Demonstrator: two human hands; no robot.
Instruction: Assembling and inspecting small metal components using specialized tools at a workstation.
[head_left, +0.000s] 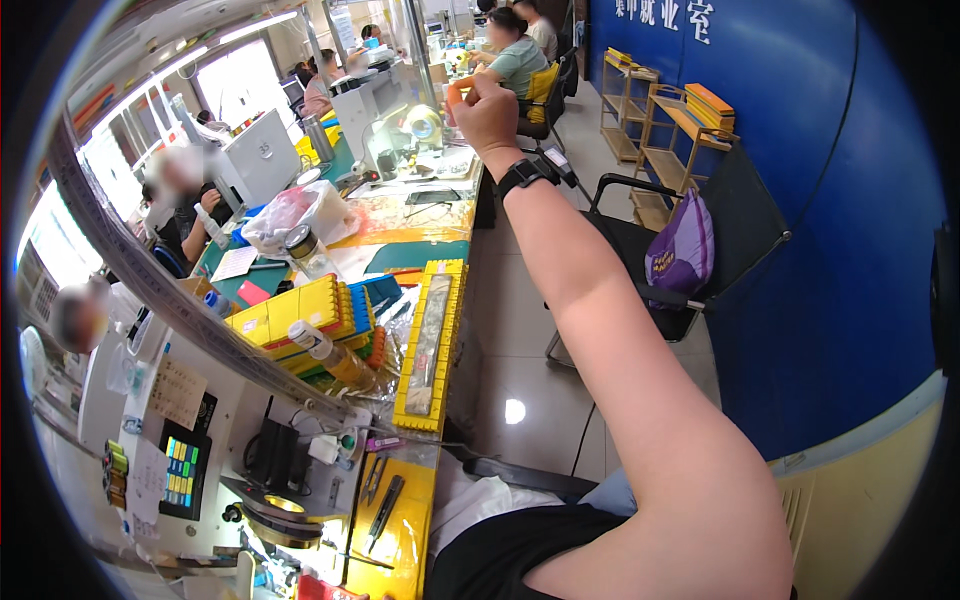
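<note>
Past the notched yellow tray [455, 300], the right hand [487, 117] looks curled, something orange [457, 93] at its fingers; grip and progress I can't tell.

Curled right hand [487, 113], wristwatch [525, 176], yellow tray [446, 335], black chair [755, 225], blue wall [835, 290]

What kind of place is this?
Probably a workroom for small handwork: a long bench holds stacked yellow trays and small tools, and a person in a green top sits farther along.

Whether the right hand [487, 115] grips anything is too small to tell; the picture's edge cuts off a near red object [322, 589].
</note>
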